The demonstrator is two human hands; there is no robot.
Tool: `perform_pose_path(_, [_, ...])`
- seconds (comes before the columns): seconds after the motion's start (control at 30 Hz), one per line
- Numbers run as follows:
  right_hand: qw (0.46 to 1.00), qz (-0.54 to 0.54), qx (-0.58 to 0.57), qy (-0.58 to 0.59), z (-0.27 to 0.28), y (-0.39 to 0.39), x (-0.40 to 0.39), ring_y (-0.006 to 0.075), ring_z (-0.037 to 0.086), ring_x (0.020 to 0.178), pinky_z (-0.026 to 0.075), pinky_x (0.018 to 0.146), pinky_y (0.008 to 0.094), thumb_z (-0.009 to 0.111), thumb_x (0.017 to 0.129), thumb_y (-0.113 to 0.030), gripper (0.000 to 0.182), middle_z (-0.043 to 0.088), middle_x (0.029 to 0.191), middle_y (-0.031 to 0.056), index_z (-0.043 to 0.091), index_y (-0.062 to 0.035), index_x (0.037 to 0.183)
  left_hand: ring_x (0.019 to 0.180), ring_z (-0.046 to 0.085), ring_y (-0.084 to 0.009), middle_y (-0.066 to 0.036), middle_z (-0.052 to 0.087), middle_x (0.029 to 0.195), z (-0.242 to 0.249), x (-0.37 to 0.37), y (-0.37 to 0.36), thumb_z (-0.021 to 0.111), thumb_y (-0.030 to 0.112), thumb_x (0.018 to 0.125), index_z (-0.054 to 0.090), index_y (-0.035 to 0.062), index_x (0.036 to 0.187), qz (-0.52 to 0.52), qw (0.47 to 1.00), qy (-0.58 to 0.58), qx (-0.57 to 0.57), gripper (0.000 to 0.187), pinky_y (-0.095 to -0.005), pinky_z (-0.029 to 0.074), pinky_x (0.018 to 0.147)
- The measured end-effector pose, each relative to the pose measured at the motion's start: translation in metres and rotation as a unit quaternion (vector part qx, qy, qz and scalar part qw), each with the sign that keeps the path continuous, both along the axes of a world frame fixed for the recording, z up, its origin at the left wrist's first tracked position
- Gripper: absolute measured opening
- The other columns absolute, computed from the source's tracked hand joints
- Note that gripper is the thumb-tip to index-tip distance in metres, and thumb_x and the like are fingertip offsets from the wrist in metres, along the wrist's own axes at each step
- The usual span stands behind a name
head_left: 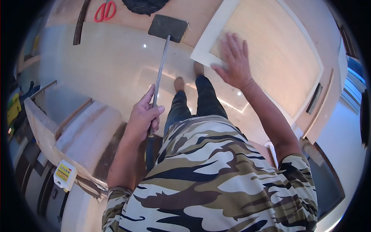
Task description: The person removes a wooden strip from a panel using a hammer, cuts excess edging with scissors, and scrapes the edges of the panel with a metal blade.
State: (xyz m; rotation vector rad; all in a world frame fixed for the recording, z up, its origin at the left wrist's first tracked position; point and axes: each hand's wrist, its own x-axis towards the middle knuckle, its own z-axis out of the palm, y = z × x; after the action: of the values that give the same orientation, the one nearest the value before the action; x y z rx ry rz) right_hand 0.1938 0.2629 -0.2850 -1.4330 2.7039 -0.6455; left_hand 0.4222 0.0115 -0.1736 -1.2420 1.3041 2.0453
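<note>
My left hand (143,116) is closed around a long thin metal rod (161,65), its index finger stretched along the shaft. The rod points away from me, and its far tip overlaps a dark rectangular pad (168,28) in this view. Fingers spread, my right hand (234,63) lies over the near left corner of a pale wooden panel (270,42) with a white border. Nothing is held in that hand.
Red-handled scissors (105,11), a dark strip (80,23) and a black bag-like bundle (145,4) lie at the far side. A wooden box (42,112) stands at left, near a white-and-yellow package (65,176). Right of the panel lies a short dark bar (314,99).
</note>
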Motion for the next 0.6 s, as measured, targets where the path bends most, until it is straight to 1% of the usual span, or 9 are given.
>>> perform_pose_path(0.03, [0.999,0.040,0.029,-0.020,0.007,-0.011,0.001,0.0369,0.019,0.155,0.012,0.122,0.0637,0.070,0.089,-0.041,0.080,0.029,0.163,0.0200,0.039,-0.0019,0.152,0.043,0.045,-0.0073,0.001,0.049,0.062,0.005,0.005,-0.005,0.065,0.006,0.090,0.019,0.0061,0.162,0.012,1.000,-0.025,0.011,0.085,-0.0237,0.040,0.041])
perform_pose_path(0.07, [0.994,0.081,0.057,-0.038,0.016,-0.025,0.000,0.0355,0.018,0.155,0.012,0.122,0.0632,0.072,0.087,-0.039,0.080,0.029,0.164,0.0183,0.041,-0.0028,0.151,0.044,0.046,-0.0071,0.001,0.050,0.064,0.001,0.011,-0.009,0.063,0.004,0.090,0.016,0.0064,0.163,0.020,0.999,-0.007,0.050,0.087,-0.0242,0.040,0.040])
perform_pose_path(0.1, [0.988,0.121,0.084,-0.052,0.020,-0.038,-0.001,0.0342,0.018,0.156,0.012,0.123,0.0627,0.074,0.086,-0.037,0.080,0.029,0.164,0.0165,0.042,-0.0037,0.151,0.044,0.046,-0.0072,0.001,0.050,0.064,0.004,0.008,-0.008,0.062,0.004,0.090,0.017,0.0069,0.163,0.021,0.998,-0.018,0.050,0.086,-0.0243,0.040,0.039])
perform_pose_path(0.13, [0.986,0.147,0.059,-0.047,0.018,-0.049,-0.004,0.0316,0.022,0.154,0.013,0.123,0.0621,0.076,0.083,-0.033,0.070,0.039,0.157,0.0128,0.051,-0.0044,0.142,0.044,0.046,-0.0072,0.000,0.051,0.065,0.007,0.003,-0.004,0.062,0.004,0.090,0.018,0.0074,0.163,0.023,0.998,-0.027,0.051,0.085,-0.0244,0.040,0.039])
perform_pose_path(0.23, [0.976,0.195,0.060,-0.074,0.007,-0.066,-0.013,0.0305,0.032,0.148,0.016,0.123,0.0619,0.075,0.081,-0.029,0.055,0.051,0.140,0.0119,0.059,-0.0047,0.127,0.044,0.047,-0.0072,-0.001,0.051,0.068,0.009,-0.003,0.002,0.060,0.004,0.091,0.022,0.0106,0.162,0.054,0.993,-0.046,0.092,0.081,-0.0248,0.041,0.039])
perform_pose_path(0.33, [0.980,0.186,0.029,-0.056,0.001,-0.073,-0.011,0.0276,0.043,0.137,0.020,0.122,0.0623,0.073,0.080,-0.026,0.036,0.055,0.121,0.0093,0.063,-0.0064,0.108,0.044,0.046,-0.0071,-0.001,0.050,0.071,0.011,-0.014,0.009,0.056,0.004,0.092,0.025,0.0143,0.162,0.108,0.983,-0.050,0.137,0.077,-0.0256,0.042,0.039])
perform_pose_path(0.37, [0.981,0.185,0.026,-0.058,0.000,-0.075,-0.011,0.0269,0.045,0.134,0.020,0.121,0.0625,0.073,0.080,-0.026,0.033,0.055,0.119,0.0088,0.063,-0.0069,0.105,0.043,0.046,-0.0071,0.000,0.049,0.072,0.012,-0.019,0.014,0.055,0.004,0.093,0.026,0.0156,0.162,0.125,0.979,-0.054,0.151,0.076,-0.0259,0.042,0.039])
perform_pose_path(0.43, [0.982,0.179,0.022,-0.063,0.001,-0.078,-0.012,0.0257,0.048,0.129,0.020,0.121,0.0629,0.072,0.080,-0.025,0.026,0.055,0.114,0.0077,0.064,-0.0080,0.099,0.044,0.046,-0.0067,0.000,0.048,0.072,0.011,-0.036,0.025,0.055,0.004,0.093,0.028,0.0150,0.161,0.131,0.977,-0.063,0.156,0.074,-0.0261,0.042,0.039])
perform_pose_path(0.6, [0.981,0.184,0.025,-0.065,0.001,-0.077,-0.011,0.0265,0.051,0.127,0.019,0.121,0.0609,0.074,0.079,-0.022,0.027,0.057,0.113,0.0065,0.064,-0.0080,0.100,0.046,0.045,-0.0055,0.002,0.048,0.072,0.004,-0.080,0.038,0.057,0.005,0.092,0.034,0.0142,0.158,0.113,0.979,-0.058,0.162,0.070,-0.0253,0.042,0.039])
